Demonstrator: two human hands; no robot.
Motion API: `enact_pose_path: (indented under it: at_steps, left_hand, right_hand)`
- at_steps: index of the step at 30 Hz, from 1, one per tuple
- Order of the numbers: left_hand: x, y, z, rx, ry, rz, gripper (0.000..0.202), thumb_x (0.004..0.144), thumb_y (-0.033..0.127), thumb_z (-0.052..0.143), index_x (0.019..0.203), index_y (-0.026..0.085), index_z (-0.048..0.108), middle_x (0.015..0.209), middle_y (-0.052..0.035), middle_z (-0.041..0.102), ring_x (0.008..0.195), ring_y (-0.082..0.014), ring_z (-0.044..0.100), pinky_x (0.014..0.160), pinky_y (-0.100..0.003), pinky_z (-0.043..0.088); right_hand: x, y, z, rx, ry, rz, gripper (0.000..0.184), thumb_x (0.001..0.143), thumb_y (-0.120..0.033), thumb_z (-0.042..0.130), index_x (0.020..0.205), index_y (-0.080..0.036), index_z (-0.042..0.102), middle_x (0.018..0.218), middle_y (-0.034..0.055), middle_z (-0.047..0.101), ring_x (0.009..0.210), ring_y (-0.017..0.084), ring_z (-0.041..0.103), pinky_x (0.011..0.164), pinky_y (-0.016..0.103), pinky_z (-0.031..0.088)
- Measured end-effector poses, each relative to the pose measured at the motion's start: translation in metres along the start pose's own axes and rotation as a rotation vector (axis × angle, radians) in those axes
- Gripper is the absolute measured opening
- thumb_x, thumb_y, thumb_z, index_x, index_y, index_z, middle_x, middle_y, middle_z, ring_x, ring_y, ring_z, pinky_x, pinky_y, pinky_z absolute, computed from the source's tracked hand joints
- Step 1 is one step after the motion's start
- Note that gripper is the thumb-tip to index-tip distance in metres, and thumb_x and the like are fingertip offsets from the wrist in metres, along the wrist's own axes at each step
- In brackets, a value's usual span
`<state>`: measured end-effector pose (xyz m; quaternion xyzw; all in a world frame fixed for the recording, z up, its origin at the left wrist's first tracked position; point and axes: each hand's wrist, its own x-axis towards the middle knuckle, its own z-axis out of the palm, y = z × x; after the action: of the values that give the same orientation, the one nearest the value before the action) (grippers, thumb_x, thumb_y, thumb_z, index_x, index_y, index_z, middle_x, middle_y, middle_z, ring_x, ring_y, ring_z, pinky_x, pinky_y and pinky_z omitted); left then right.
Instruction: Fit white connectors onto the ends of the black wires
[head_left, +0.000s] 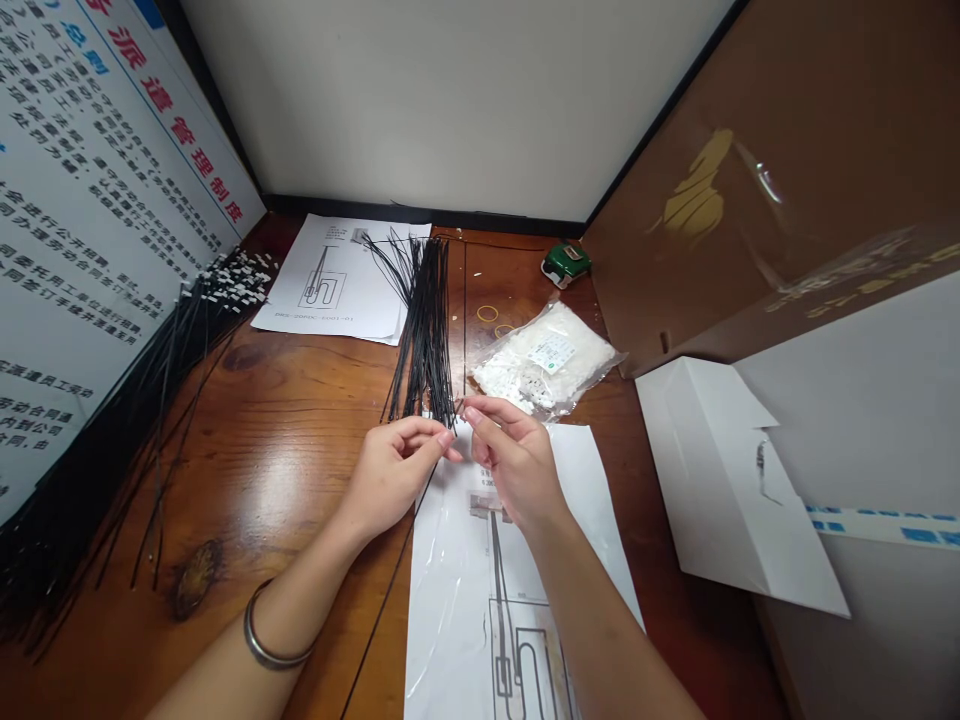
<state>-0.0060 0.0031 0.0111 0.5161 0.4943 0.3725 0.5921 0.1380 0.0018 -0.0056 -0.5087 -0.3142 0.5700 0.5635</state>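
My left hand [401, 470] is closed, thumb and fingers pinching a thin black wire [386, 597] that trails down past the wrist to the bottom edge. Just to its right, my right hand [516, 460] is pinched too, and a short dark wire end shows at its fingertips. Whether a small part sits between these fingertips is too small to tell. Right behind the hands lies a bundle of black wires [427, 320]. A clear bag of small white pieces [547, 355] is beyond my right hand. Under both hands lies a printed drawing sheet [600, 520].
At left, a large pile of black wires with white ends [217, 285] leans along a printed board [90, 200]. More drawing sheets [289, 300] lie at the back, near a green tape measure [566, 263] and yellow rubber bands [487, 313]. A brown box [787, 150] and folded white card [720, 480] bound the right.
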Motion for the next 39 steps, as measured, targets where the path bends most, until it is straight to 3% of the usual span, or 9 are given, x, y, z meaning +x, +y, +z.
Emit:
enact_pose_path:
  at_steps: [5,10,19,28,35,39]
  left_hand:
    - [0.0012,-0.0001,-0.0019,0.010,-0.005,0.024,0.026,0.083,0.038,0.061,0.077,0.013,0.067,0.070,-0.0052,0.070,0.045,-0.0071,0.041,0.043,-0.022,0.032]
    - [0.0016,-0.0025,-0.0045,0.005,-0.099,0.044,0.031,0.088,0.038,0.055,0.073,0.014,0.067,0.072,-0.0038,0.067,0.047,-0.0068,0.040,0.046,-0.022,0.032]
    - [0.0009,0.0001,-0.0049,0.015,-0.141,0.053,0.033,0.088,0.039,0.052,0.070,0.014,0.064,0.069,-0.0037,0.065,0.047,-0.0078,0.040,0.046,-0.021,0.032]
    - [-0.0004,-0.0015,-0.0036,0.087,-0.112,0.032,0.017,0.081,0.022,0.055,0.066,0.016,0.060,0.060,-0.0010,0.066,0.049,-0.0101,0.051,0.050,-0.022,0.037]
    - [-0.0022,0.0016,-0.0012,0.121,-0.078,0.085,0.029,0.085,0.035,0.056,0.064,0.015,0.061,0.058,-0.0008,0.062,0.051,-0.0099,0.049,0.052,-0.022,0.036]
    - [-0.0013,0.0017,-0.0019,0.126,-0.109,0.081,0.032,0.087,0.034,0.053,0.062,0.016,0.059,0.056,0.0001,0.058,0.050,-0.0099,0.046,0.052,-0.023,0.035]
  right_hand:
    - [-0.0016,-0.0017,0.0009,-0.123,-0.101,0.000,0.024,0.070,-0.037,0.073,0.084,-0.018,0.073,0.047,-0.0056,0.048,0.044,0.007,0.035,0.043,0.023,0.028]
    - [-0.0011,-0.0005,-0.0009,-0.152,-0.150,-0.018,0.023,0.070,-0.037,0.073,0.083,-0.018,0.073,0.053,-0.0028,0.056,0.046,0.008,0.040,0.044,0.023,0.031]
    - [-0.0014,-0.0020,-0.0013,-0.164,-0.147,-0.001,0.026,0.070,-0.039,0.074,0.083,-0.017,0.072,0.059,-0.0007,0.061,0.046,0.008,0.041,0.043,0.023,0.032]
    - [0.0004,0.0035,-0.0040,-0.114,-0.125,0.008,0.025,0.070,-0.040,0.075,0.080,-0.018,0.071,0.068,0.0011,0.064,0.046,0.007,0.039,0.042,0.022,0.029]
    - [-0.0003,0.0019,-0.0014,-0.128,-0.162,0.003,0.023,0.070,-0.038,0.074,0.077,-0.017,0.069,0.065,0.0001,0.063,0.046,0.007,0.039,0.043,0.023,0.029]
    - [-0.0004,0.0006,0.0001,-0.115,-0.135,0.012,0.023,0.070,-0.039,0.074,0.079,-0.018,0.070,0.061,-0.0011,0.060,0.045,0.007,0.038,0.043,0.023,0.029]
